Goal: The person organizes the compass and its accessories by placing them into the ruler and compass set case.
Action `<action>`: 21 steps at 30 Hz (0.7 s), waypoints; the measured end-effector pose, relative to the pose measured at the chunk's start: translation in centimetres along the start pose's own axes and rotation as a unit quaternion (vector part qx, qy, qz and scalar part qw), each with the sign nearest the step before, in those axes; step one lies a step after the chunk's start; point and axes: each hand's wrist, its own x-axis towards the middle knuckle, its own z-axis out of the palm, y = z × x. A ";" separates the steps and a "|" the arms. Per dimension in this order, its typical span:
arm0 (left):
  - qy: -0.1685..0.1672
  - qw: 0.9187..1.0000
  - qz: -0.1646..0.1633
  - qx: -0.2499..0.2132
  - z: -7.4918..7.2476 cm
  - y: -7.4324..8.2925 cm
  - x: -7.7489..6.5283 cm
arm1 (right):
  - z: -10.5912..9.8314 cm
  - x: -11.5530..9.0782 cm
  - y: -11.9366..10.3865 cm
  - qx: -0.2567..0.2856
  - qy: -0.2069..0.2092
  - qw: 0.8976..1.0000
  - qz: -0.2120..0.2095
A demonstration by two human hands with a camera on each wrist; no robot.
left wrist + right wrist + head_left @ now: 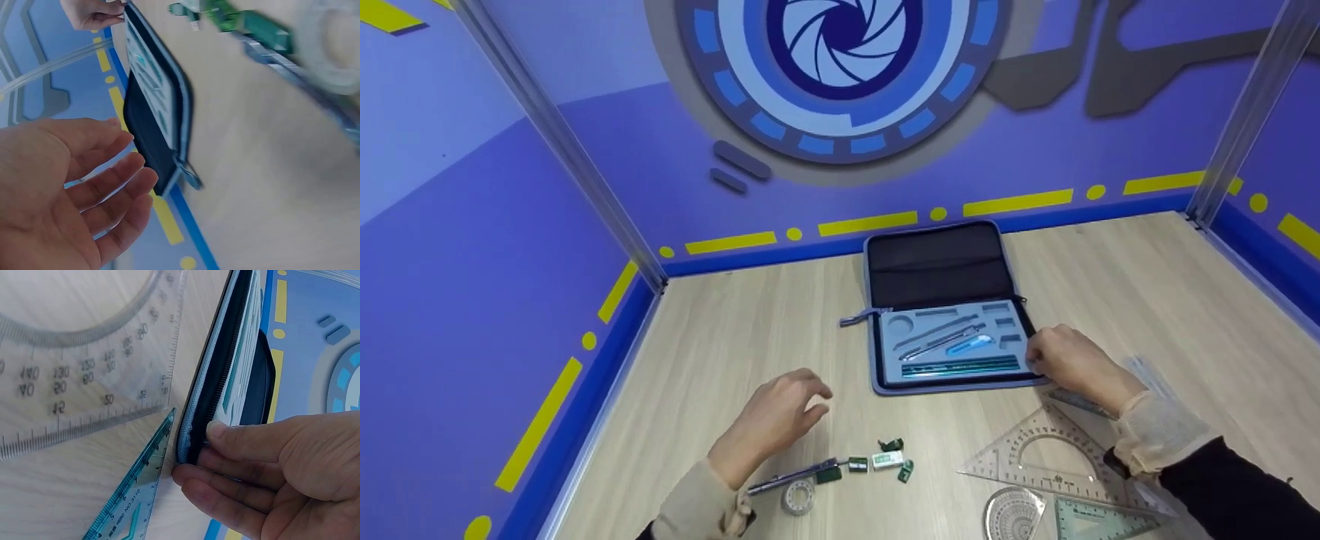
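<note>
An unzipped case (941,266) lies spread on the table, its dark lid standing at the back. In its pale foam insert (892,360) are dark green pencils (960,367), a light-blue utility knife (971,345) and a slim metallic tool (941,343); other slots are vacant. My right hand (1076,360) pinches the case's right front edge, thumb (219,430) on the zipper side and fingers outside it. Left of the case, my left hand (772,412) hovers over the table, fingers loosely bent, holding nothing.
Below my left hand lie a metallic compass-like tool (791,478), a tape roll (799,496), a white eraser (887,460) and several small green pieces (857,465). At right are a clear set square (997,459), a round protractor (1011,517) and a green set square (1069,517).
</note>
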 end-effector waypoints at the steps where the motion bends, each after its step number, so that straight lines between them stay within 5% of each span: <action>1: -0.001 1.000 -0.006 0.000 0.2 -0.3 -0.7 | 0.0 0.0 0.0 0.000 -0.001 1.000 0.000; 9: -0.030 0.998 -0.051 -0.020 1.7 -1.8 -5.5 | 0.0 0.0 -0.1 0.000 -0.006 1.000 0.003; 16: -0.037 0.999 -0.032 -0.011 2.6 -2.5 -7.9 | 0.1 -0.2 0.1 0.006 -0.005 1.000 0.006; 21: -0.028 0.998 -0.050 0.001 3.3 -2.7 -9.0 | 0.1 -0.2 0.1 0.015 -0.011 1.000 0.011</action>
